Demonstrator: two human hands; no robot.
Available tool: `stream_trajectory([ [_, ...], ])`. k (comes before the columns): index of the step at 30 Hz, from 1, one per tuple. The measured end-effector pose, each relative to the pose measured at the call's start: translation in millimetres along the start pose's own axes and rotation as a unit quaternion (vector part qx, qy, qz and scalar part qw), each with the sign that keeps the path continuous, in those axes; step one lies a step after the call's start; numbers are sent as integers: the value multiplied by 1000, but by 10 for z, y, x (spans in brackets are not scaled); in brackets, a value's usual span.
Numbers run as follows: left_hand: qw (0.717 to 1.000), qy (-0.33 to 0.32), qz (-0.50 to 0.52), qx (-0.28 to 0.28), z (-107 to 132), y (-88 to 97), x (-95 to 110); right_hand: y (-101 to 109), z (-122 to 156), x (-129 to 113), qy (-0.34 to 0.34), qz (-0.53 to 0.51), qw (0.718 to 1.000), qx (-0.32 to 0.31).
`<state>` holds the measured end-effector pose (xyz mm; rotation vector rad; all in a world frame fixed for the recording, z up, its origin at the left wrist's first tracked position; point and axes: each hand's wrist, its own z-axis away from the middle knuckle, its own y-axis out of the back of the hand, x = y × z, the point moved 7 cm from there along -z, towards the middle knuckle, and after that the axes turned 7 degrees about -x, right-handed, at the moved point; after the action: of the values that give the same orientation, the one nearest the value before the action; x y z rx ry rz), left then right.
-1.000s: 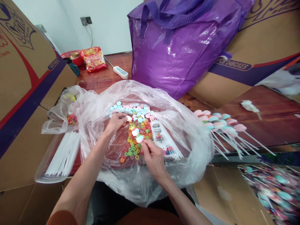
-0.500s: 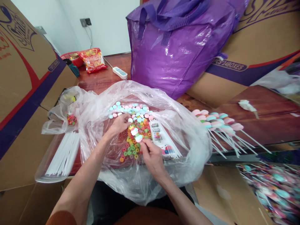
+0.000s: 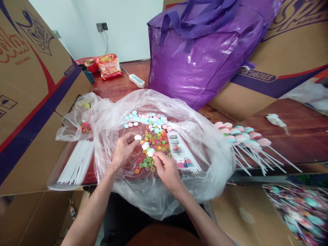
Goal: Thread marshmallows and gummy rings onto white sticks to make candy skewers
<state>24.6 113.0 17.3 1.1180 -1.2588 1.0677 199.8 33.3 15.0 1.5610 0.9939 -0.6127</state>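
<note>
The left hand (image 3: 124,149) pinches one white marshmallow (image 3: 137,137) between closed fingertips, just beside the upper end of a candy skewer (image 3: 145,146); the right hand (image 3: 168,168) grips that skewer's lower end between thumb and fingers. The skewer is held over gummy rings (image 3: 162,140) lying on clear plastic sheeting (image 3: 215,172) on the desk (image 3: 299,143). Loaded marshmallow sticks (image 3: 242,137) lie right of the sheeting.

We have a reddish-brown wooden bench (image 3: 294,136) whose front is spread with clear plastic sheeting (image 3: 215,164). Behind that stands a purple bag (image 3: 194,65); a red packet (image 3: 109,66) and white corded block (image 3: 136,81) lie left of it, candy skewers (image 3: 241,136) and crumpled tissue (image 3: 276,120) rightward.
</note>
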Motion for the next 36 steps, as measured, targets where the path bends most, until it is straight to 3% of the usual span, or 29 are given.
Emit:
stream_trajectory([
  [13,992,-28,-121,-11,103,0,-54,-36,32,-57,-2,84,996,19],
  [22,997,-28,-73,-28,124,-60,-77,-75,6,-116,14,80,997,13],
  [26,996,-12,-85,7,144,-21,-130,-107,5,-108,12,80,997,6],
  [30,988,-38,-144,44,184,-4,-131,-148,7,-115,0,79,997,11],
  [36,973,-81,-214,36,277,-56,-29,-200,-5,-129,-21,68,997,18],
])
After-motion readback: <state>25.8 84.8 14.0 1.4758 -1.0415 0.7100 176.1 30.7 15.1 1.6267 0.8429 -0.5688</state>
